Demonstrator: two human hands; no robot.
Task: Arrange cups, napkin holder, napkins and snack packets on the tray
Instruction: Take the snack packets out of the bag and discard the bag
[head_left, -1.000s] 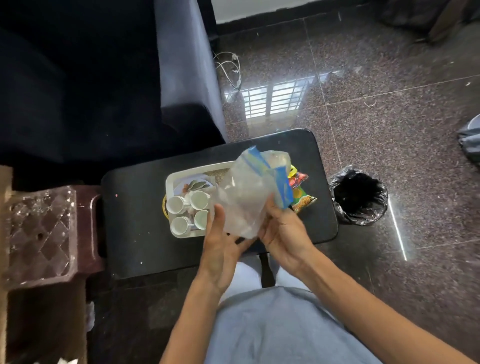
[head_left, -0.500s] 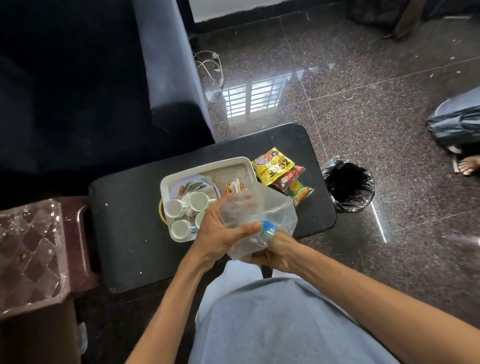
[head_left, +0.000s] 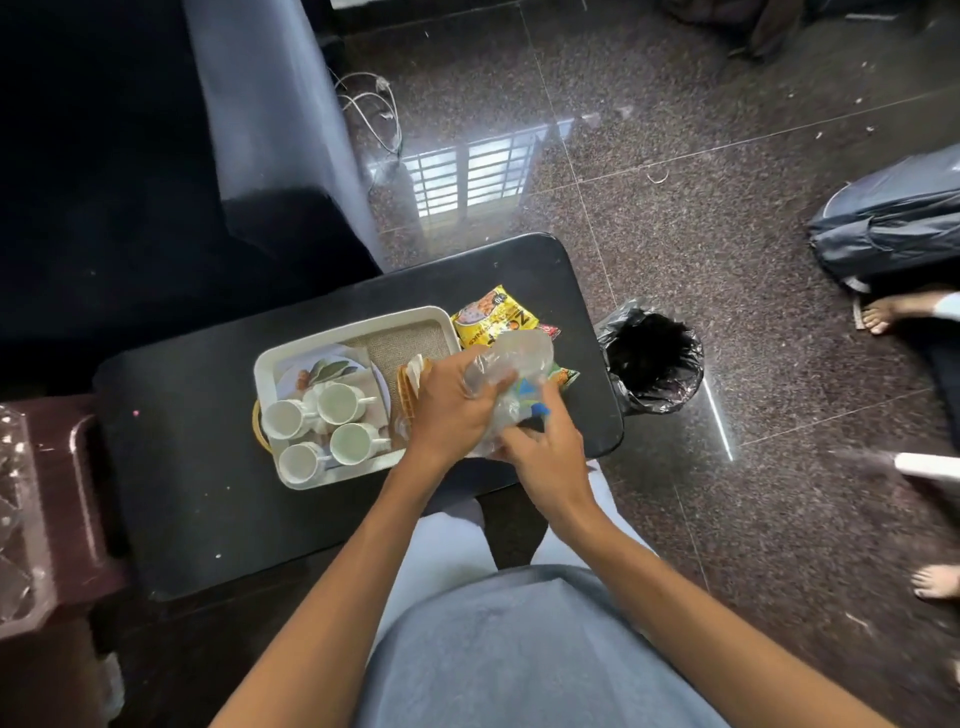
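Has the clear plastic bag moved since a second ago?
Yes. The plastic bag has dropped from held up above the tray to crumpled low beside it.

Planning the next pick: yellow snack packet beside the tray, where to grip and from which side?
Judging by its pose, grip the yellow snack packet by its far crimped edge, coming from above on the far side. It lies flat on the table; its near end is covered by the plastic bag and other packets.
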